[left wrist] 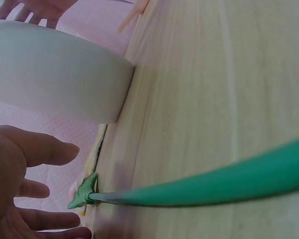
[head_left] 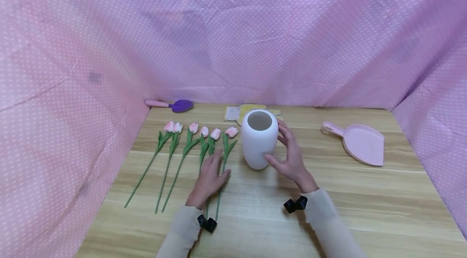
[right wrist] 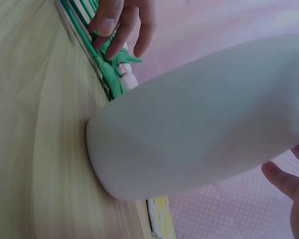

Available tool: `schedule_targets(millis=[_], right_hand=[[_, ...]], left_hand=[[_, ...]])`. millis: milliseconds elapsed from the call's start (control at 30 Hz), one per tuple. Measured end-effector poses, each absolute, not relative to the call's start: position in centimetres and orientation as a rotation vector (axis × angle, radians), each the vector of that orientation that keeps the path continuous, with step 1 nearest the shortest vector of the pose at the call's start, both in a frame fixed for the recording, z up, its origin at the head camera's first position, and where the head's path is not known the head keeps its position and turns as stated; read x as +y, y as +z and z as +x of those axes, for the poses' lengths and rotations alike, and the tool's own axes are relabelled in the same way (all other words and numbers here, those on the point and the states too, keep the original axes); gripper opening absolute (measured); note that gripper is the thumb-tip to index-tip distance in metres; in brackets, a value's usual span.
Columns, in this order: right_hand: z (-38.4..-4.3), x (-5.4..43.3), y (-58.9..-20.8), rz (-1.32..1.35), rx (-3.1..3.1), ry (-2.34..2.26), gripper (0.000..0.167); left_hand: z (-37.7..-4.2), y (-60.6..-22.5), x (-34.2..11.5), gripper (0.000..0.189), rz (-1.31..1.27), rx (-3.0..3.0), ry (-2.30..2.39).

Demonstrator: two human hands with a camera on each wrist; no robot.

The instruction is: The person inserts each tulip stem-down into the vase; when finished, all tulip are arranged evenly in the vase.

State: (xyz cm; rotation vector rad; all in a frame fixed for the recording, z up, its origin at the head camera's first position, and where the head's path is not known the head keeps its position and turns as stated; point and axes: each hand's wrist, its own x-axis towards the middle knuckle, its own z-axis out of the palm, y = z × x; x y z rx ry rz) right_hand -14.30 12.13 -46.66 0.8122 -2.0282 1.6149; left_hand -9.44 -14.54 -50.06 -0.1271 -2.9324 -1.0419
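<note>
A white vase (head_left: pixel 257 148) stands upright on the wooden table, its round mouth facing up. At its right side is my right hand (head_left: pixel 293 160), thumb across the front and fingers along the far side, slightly bent, with a gap between palm and vase. Left of the vase, several pink tulips (head_left: pixel 231 132) with green leaves and long stems lie in a row. My left hand (head_left: pixel 209 179) is over the stems of the two rightmost ones, fingers relaxed and apart. In the left wrist view a green stem (left wrist: pixel 214 191) runs past the loose fingers, which hold nothing.
A pink dustpan (head_left: pixel 363 144) lies on the right. At the back left is a trowel (head_left: pixel 181 106) with a purple blade and pink handle. Behind the vase lies a yellow and white glove (head_left: pixel 232 113). Pink dotted cloth (head_left: pixel 233 47) hangs around the table (head_left: pixel 255 217).
</note>
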Motion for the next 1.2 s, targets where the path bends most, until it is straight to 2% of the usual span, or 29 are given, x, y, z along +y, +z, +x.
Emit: schedule_targets(millis=[533, 1200], right_hand=[[-15.0, 10.7, -46.7, 0.806, -1.953, 1.501, 0.094], [-14.7, 10.6, -46.6, 0.759, -2.002, 1.440, 0.093]], left_hand=[[-9.9, -50.4, -14.0, 0.068, -0.103, -2.965, -1.001], [-12.7, -49.7, -13.9, 0.043, 0.088, -3.099, -0.937]])
